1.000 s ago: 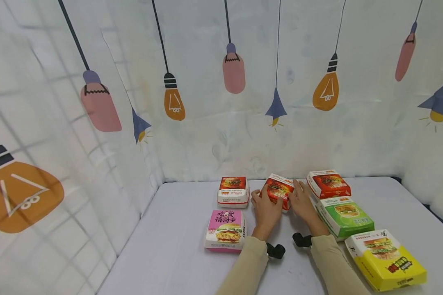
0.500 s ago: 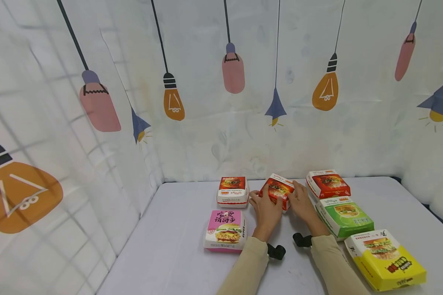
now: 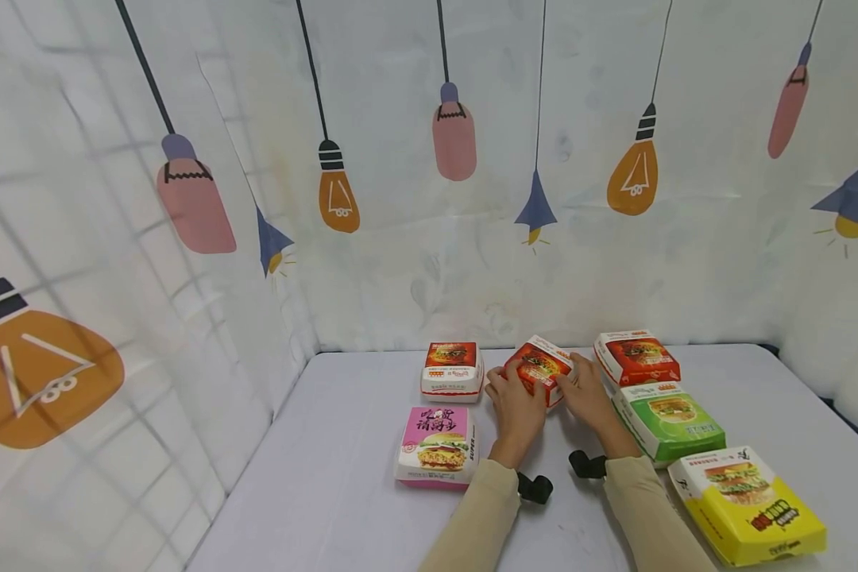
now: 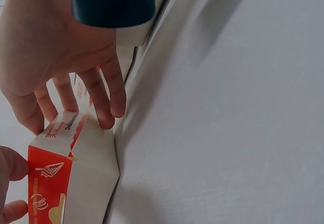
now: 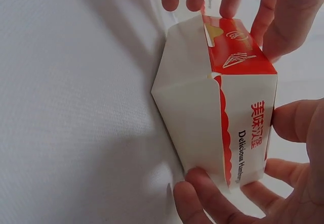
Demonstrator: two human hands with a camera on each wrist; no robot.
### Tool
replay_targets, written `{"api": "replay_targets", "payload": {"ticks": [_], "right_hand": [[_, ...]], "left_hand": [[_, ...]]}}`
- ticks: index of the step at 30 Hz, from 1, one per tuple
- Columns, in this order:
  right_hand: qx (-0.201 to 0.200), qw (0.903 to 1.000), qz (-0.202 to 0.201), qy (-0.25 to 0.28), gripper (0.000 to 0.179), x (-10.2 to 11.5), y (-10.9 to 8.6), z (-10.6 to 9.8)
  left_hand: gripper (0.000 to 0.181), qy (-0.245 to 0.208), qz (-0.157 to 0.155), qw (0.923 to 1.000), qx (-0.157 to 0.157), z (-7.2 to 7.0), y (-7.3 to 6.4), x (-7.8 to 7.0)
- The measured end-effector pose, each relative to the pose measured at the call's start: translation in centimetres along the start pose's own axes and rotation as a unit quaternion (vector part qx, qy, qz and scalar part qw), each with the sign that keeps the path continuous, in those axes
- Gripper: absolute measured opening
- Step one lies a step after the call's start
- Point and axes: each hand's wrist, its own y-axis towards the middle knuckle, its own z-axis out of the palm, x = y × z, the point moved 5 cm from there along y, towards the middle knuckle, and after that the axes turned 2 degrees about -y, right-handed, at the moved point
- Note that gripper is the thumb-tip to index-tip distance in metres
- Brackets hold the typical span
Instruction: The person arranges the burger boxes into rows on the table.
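Note:
A red-and-white burger box (image 3: 541, 368) stands on the table near its back edge, turned at an angle. My left hand (image 3: 518, 411) holds its left side, thumb toward the front and fingers along the side. On the right side my right hand (image 3: 592, 401) grips the same box between thumb and fingers. In the right wrist view the burger box (image 5: 192, 102) shows its white underside and a red flap, fingers of both hands around it. Part of the burger box (image 4: 91, 168) appears in the left wrist view, the left fingers touching its end.
To the left stand another red burger box (image 3: 451, 372) and a pink one (image 3: 438, 447). On the right, a red box (image 3: 637, 357), a green box (image 3: 669, 421) and a yellow box (image 3: 747, 504) form a row on the white table (image 3: 314, 492). Behind hangs a lamp-patterned curtain (image 3: 400, 270).
The held burger box has turned slightly clockwise between my hands. My right fingers have shifted a little down along its side. The other boxes stay where they were.

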Motion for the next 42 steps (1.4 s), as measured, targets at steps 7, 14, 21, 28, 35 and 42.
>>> {"api": "replay_targets", "payload": {"ticks": [7, 14, 21, 28, 35, 42], "right_hand": [[-0.007, 0.9999, 0.007, -0.002, 0.065, 0.4, -0.3, -0.2], [-0.016, 0.9999, -0.002, 0.005, 0.064, 0.7, -0.3, -0.3], [-0.028, 0.9996, 0.005, 0.006, 0.061, 0.7, -0.3, -0.5], [-0.039, 0.9991, 0.011, -0.010, 0.055, 0.4, -0.2, -1.1], [-0.036, 0.9990, 0.021, -0.020, 0.054, 0.5, -0.3, -1.3], [-0.030, 0.9983, 0.044, -0.023, 0.053, 0.4, -0.2, -1.2]], "left_hand": [[0.048, -0.021, 0.000, 0.9997, 0.013, 0.2, 0.1, 0.2], [0.060, -0.030, -0.005, 0.9989, 0.035, 0.4, 0.1, 0.5], [0.070, -0.029, -0.014, 0.9976, 0.061, 0.8, 0.1, 0.7], [0.063, -0.047, -0.017, 0.9965, 0.067, 0.6, 0.0, 0.5], [0.048, -0.080, -0.012, 0.9961, 0.036, 0.0, 0.0, 0.3], [0.036, -0.082, -0.024, 0.9962, 0.018, -0.4, 0.2, 0.2]]}}
